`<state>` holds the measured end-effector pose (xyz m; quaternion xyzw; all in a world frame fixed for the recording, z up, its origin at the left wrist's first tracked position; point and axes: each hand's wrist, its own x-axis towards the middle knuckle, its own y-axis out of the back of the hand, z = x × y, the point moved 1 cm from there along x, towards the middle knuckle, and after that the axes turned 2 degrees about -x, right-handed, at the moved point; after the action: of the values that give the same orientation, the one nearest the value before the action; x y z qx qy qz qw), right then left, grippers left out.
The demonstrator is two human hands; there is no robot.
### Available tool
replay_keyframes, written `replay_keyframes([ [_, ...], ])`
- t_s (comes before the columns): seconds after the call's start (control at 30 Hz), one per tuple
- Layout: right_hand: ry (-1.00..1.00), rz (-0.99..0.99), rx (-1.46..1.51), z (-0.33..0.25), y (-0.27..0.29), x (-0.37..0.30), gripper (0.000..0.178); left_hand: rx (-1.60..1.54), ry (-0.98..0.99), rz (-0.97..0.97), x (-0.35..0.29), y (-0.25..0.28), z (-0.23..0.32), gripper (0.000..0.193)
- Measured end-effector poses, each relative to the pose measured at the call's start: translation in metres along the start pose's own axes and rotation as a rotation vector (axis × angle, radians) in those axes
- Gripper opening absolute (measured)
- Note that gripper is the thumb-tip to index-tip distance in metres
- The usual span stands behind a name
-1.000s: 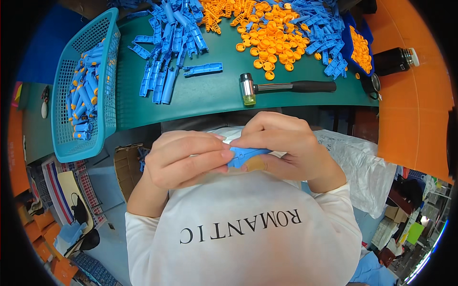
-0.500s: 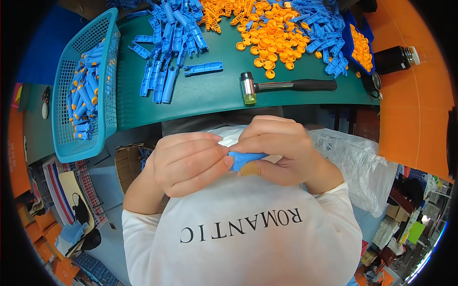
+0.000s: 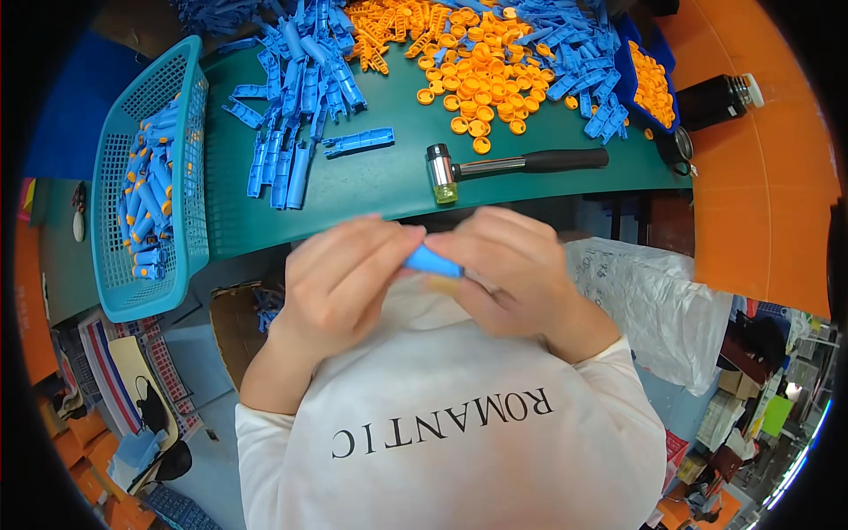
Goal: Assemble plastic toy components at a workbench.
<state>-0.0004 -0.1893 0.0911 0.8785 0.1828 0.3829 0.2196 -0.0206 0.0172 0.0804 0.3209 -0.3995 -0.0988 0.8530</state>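
Observation:
A small blue plastic piece (image 3: pixel 433 261) is held between my two hands, over my lap and just off the near edge of the table. My left hand (image 3: pixel 343 276) is closed, with its fingertips at the left end of the piece. Around the right end my right hand (image 3: pixel 517 272) is closed too, with a tan wrap at its thumb. Fingers cover much of the piece, and motion smears both hands slightly. Beyond them on the green table lies a mallet (image 3: pixel 443 174) with a metal head, a yellowish tip and a black handle.
Blue half-shells (image 3: pixel 300 97), orange ladder-shaped strips (image 3: pixel 375 35) and orange round caps (image 3: pixel 481 88) lie in heaps on the table (image 3: pixel 371 190). A teal basket (image 3: pixel 196 168) holds blue-and-orange pieces at left. At right are a blue bin (image 3: pixel 629 75) of orange parts and a dark bottle (image 3: pixel 711 102).
Both hands have risen a little toward the table with the blue piece, and my left hand has turned more upright. The table appears shifted slightly left in view.

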Motion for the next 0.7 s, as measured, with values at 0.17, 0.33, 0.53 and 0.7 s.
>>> replay_keyframes([
  [0.17,-0.216,-0.084,0.247,0.020,-0.006,-0.002,0.033,-0.109,0.304,-0.149,-0.004,0.000,-0.008,0.023],
  [0.33,-0.486,0.058,-0.426,0.083,0.027,-0.001,0.021,-0.377,0.499,0.218,-0.018,-0.021,-0.033,0.032],
  [0.53,-0.635,-0.081,-0.498,0.107,0.024,0.014,0.018,-0.444,0.488,0.246,-0.017,-0.047,-0.050,0.034],
  [0.7,-0.759,-0.080,-0.344,0.103,0.020,0.012,0.015,-0.489,0.530,0.277,-0.014,-0.048,-0.051,0.025],
])
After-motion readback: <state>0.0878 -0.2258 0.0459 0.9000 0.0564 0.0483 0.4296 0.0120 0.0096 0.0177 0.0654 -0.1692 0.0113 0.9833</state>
